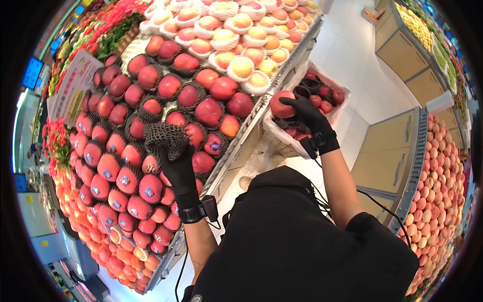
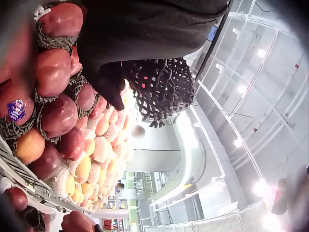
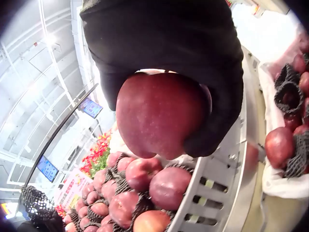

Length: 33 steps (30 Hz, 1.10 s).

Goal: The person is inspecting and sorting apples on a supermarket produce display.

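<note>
My left hand [image 1: 177, 170], in a black glove, holds a dark foam net sleeve [image 1: 164, 135] above the sloped display of red apples [image 1: 208, 111]. In the left wrist view the net [image 2: 163, 91] bulges out past the fingers; its inside is mostly hidden by the mesh. A large red apple [image 1: 280, 104] is gripped in my gloved right hand [image 1: 308, 115], over the near left side of a lined crate [image 1: 275, 137]. The right wrist view shows that apple [image 3: 159, 115] bare of any net, with thumb and fingers around its sides.
The display's metal edge rail [image 3: 205, 203] runs between the two hands. More red apples and dark nets [image 1: 303, 91] lie in the crate. Pale fruit in white nets [image 1: 241, 45] fills the far display. A peach stand [image 1: 435, 186] and yellow cabinets [image 1: 385, 151] stand at right.
</note>
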{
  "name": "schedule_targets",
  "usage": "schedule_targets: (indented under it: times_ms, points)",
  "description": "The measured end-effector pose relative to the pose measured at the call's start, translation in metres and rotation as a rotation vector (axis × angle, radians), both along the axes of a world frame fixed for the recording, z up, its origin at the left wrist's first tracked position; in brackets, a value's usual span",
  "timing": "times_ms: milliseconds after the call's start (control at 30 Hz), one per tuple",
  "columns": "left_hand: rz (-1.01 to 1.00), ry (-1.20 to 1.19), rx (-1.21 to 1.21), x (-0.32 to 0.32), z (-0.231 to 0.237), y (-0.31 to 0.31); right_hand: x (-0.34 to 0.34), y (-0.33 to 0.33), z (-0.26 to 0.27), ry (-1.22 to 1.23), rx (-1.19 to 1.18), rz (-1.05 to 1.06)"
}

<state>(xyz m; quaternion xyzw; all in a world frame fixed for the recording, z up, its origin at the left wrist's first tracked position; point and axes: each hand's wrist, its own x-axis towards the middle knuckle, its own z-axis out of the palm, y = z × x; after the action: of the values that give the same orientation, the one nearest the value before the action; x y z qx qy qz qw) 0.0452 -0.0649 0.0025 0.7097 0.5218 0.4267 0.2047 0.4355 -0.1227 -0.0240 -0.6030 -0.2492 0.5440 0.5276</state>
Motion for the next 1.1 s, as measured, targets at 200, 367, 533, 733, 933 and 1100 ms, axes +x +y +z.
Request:
schedule_targets:
  times_ms: [200, 367, 533, 733, 933, 1100]
  points:
    - [0.019, -0.098, -0.021, 0.024, -0.018, 0.002, 0.102, -0.034, -0.059, -0.028, -0.186, -0.242]
    - [-0.086, 0.187, 0.076, 0.049, -0.010, -0.007, 0.187, -0.075, -0.116, -0.243, -0.259, -0.369]
    - [-0.034, 0.087, -0.102, 0.064, -0.037, -0.012, 0.243, -0.091, -0.136, -0.488, -0.349, -0.406]
    - [0.080, 0.106, -0.335, 0.097, -0.033, -0.021, 0.284, -0.086, -0.225, -0.609, -0.282, -0.411]
    - [-0.023, -0.135, -0.336, 0.131, -0.027, -0.031, 0.277, -0.085, -0.249, -0.629, -0.425, -0.340]
    - [-0.032, -0.360, -0.457, 0.139, -0.035, -0.036, 0.278, -0.083, -0.261, -0.718, -0.508, -0.288]
